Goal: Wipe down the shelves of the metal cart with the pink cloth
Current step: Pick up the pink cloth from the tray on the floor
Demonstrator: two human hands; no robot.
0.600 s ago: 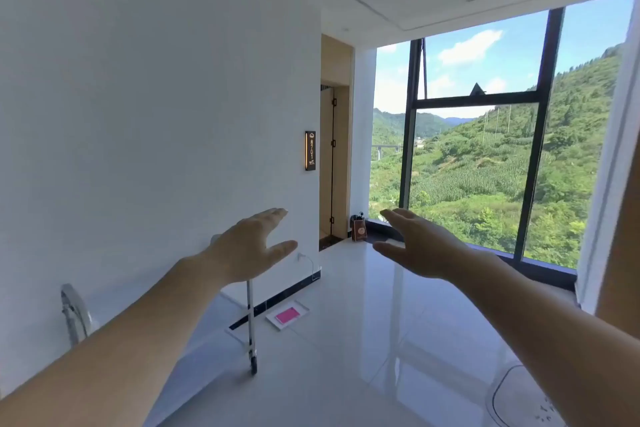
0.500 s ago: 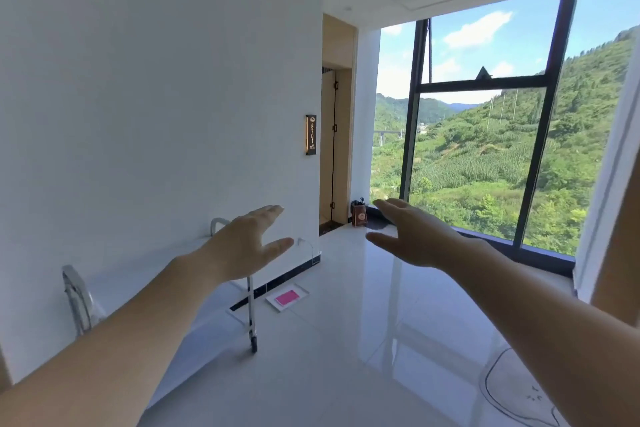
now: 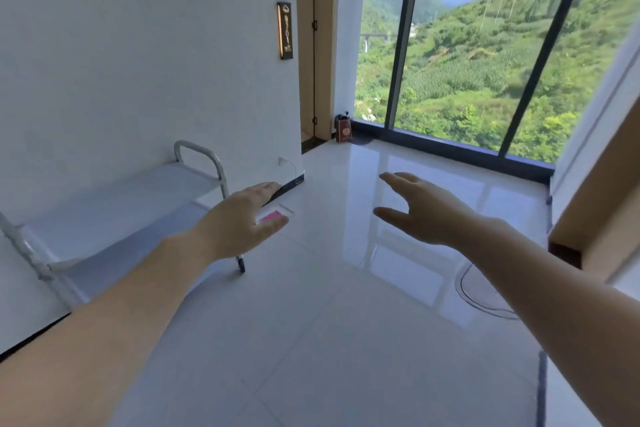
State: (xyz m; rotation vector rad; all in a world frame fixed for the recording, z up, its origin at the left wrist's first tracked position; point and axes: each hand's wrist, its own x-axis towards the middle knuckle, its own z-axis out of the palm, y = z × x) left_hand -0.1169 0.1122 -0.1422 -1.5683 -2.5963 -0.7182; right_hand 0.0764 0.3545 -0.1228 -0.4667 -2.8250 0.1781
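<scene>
Task not started: left hand (image 3: 242, 218) and right hand (image 3: 426, 211) both spread, empty, mid-frame; cloth (image 3: 272, 217) on floor at left fingertips; cart (image 3: 114, 204) left of frame, shelves unwiped

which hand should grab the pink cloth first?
Left, probably. The left hand is open and appears right beside the pink cloth on the floor near the metal cart. The right hand hangs open further right, over bare tile.

bright daylight from window (image 3: 485, 55) | floor (image 3: 398, 218) glare | edges bent (wide-angle), soft blur
</scene>
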